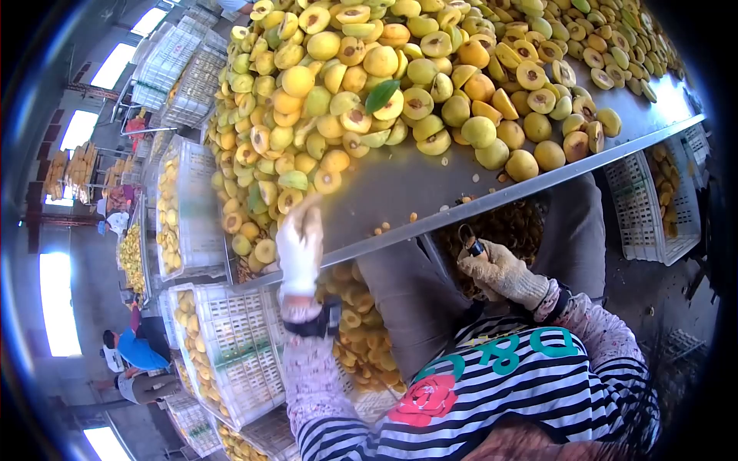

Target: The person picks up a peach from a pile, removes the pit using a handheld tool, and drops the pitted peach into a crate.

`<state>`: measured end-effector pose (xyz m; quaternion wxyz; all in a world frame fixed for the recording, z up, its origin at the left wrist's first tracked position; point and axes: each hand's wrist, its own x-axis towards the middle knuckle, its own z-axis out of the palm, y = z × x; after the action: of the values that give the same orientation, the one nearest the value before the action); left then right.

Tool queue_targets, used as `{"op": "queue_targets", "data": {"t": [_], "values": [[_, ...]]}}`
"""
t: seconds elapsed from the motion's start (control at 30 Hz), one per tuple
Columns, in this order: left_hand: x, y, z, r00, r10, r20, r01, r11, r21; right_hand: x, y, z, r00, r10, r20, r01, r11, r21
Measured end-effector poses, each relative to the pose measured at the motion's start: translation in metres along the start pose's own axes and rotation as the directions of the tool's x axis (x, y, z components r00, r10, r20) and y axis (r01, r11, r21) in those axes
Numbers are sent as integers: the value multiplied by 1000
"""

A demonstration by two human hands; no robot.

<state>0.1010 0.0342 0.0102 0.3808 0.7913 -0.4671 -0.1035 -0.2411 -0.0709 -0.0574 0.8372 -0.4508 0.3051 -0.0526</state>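
My left hand (pixel 300 244), in a white glove, is over the near left edge of the metal table (pixel 400 188), close to the heap of halved yellow fruit (pixel 338 100). Its fingertips are blurred and I cannot make out whether they hold anything. My right hand (pixel 503 273), in a knitted glove, is closed round the dark handle of a small tool with a metal loop (pixel 467 237). It is above a container of dark scraps (pixel 507 227) between the knees. A green leaf (pixel 381 95) lies on the fruit.
White crates of fruit stand to the left (pixel 238 346) and at the right (pixel 634 211). More fruit (pixel 357 330) lies below the table's near edge. The metal rim (pixel 461 210) crosses in front of the knees. Other people (pixel 142 349) are at the far left.
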Motion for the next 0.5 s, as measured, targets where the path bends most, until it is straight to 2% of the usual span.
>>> {"op": "queue_targets", "data": {"t": [0.03, 0.1, 0.13, 0.17, 0.23, 0.33, 0.43, 0.47, 0.5], "values": [[26, -19, 11, 992, 113, -47, -102, 976, 192, -1, -1, -2, 1000, 4, -2, -4, 999, -36], [65, -38, 34, 970, 243, 8, -194, 757, 623, -6, -2, -6, 1000, 14, 10, -14, 1000, -17], [74, -37, 43, 996, 28, 80, -69, 814, 576, -9, -3, -7, 1000, 14, -19, -14, 1000, 7], [80, -31, 49, 990, -92, 110, 0, 767, 642, -9, -1, -11, 1000, 2, -29, -2, 1000, 6], [88, -30, 53, 985, -118, 128, 13, 782, 623, -13, 4, -18, 999, -12, -45, 13, 1000, 6], [87, -42, 46, 925, -276, 263, 48, 769, 637, -15, 4, -19, 1000, -15, -19, 15, 1000, 21], [45, -46, 51, 913, -228, 338, 121, 944, 307, -15, 3, -11, 997, -34, 74, 31, 999, 43], [27, -31, 59, 932, -199, 305, 162, 977, 142, -14, 1, -7, 994, -41, 105, 36, 998, 55], [7, 4, 65, 910, -243, 335, 343, 897, -281, -12, 0, -2, 987, -52, 152, 55, 998, -14]]}}
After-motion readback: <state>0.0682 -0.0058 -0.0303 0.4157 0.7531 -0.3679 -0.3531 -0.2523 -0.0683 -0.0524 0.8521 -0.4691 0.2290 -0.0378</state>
